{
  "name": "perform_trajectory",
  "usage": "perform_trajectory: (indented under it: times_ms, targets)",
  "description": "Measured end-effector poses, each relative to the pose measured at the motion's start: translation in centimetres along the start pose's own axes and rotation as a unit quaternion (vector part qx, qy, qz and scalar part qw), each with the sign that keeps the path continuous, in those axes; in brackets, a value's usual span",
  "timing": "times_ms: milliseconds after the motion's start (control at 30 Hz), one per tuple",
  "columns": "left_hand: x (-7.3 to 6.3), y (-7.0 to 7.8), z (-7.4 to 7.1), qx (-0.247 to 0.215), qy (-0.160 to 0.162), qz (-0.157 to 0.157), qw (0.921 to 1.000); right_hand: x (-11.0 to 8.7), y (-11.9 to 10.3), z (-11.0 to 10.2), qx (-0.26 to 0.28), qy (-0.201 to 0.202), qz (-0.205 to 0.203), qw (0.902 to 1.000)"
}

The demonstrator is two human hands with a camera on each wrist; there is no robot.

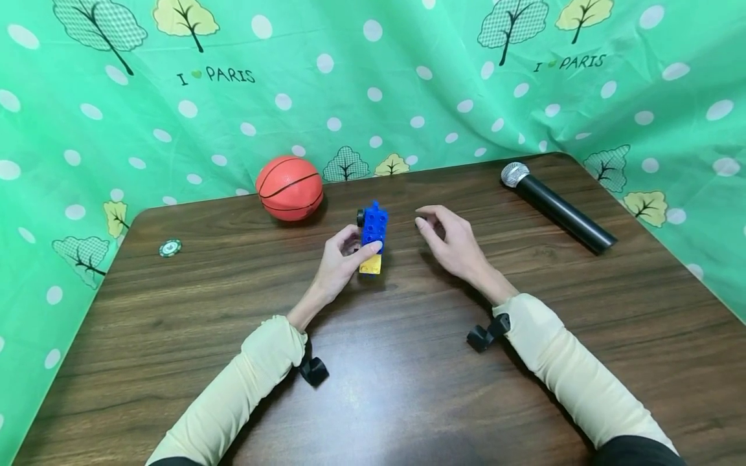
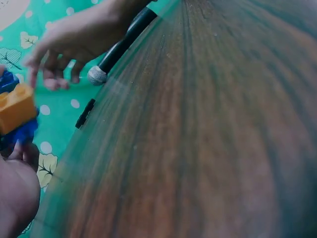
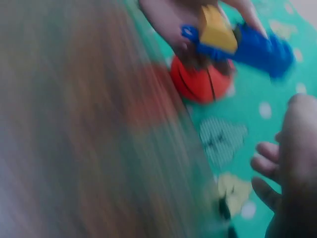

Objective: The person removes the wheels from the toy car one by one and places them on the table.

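In the head view my left hand (image 1: 338, 262) grips a toy vehicle of building bricks (image 1: 373, 226), its thumb across the top. The toy has a studded blue body, a yellow brick (image 1: 370, 265) at its near end and a black wheel (image 1: 361, 218) on its left side. To the right of it, my right hand (image 1: 451, 246) hovers over the table with fingers loosely bent and nothing held. Close by that hand's fingers, a small black piece (image 2: 85, 113) lies on the table in the left wrist view; the hand mostly hides it in the head view.
A small red basketball (image 1: 289, 188) sits at the back, left of the toy. On the far left lies a green-and-white poker chip (image 1: 171, 248). A black microphone (image 1: 562, 210) rests at the right back. Green patterned cloth (image 1: 373, 84) hangs behind the wooden table (image 1: 379, 388).
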State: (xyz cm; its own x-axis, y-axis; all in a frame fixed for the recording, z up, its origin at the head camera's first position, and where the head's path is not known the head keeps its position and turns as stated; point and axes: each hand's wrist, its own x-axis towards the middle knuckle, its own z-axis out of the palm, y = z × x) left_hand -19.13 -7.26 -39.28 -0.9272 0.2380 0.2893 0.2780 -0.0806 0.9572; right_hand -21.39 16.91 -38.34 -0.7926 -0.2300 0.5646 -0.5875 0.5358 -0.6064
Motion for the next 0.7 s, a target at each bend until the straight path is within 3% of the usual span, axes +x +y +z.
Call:
perform_trajectory:
  times_ms: [167, 333, 467, 700]
  targets:
    - [-0.1, 0.1, -0.1, 0.037, -0.034, -0.003, 0.9987, -0.5, -2.9, 1.1, 0.12, -0.013, -0.014, 0.9926]
    - [-0.1, 0.1, -0.1, 0.059, -0.045, 0.006, 0.9972, -0.8, -3.9, 1.4, 0.175, -0.018, 0.012, 0.9844]
    - [0.0, 0.0, 0.1, 0.037, -0.022, 0.02, 0.9989, -1.2, -3.8, 1.2, 0.178, -0.014, 0.026, 0.9836]
    - [0.0, 0.1, 0.4, -0.045, 0.057, 0.013, 0.9973, -1.8, -3.7, 0.8, 0.153, -0.037, 0.023, 0.9872]
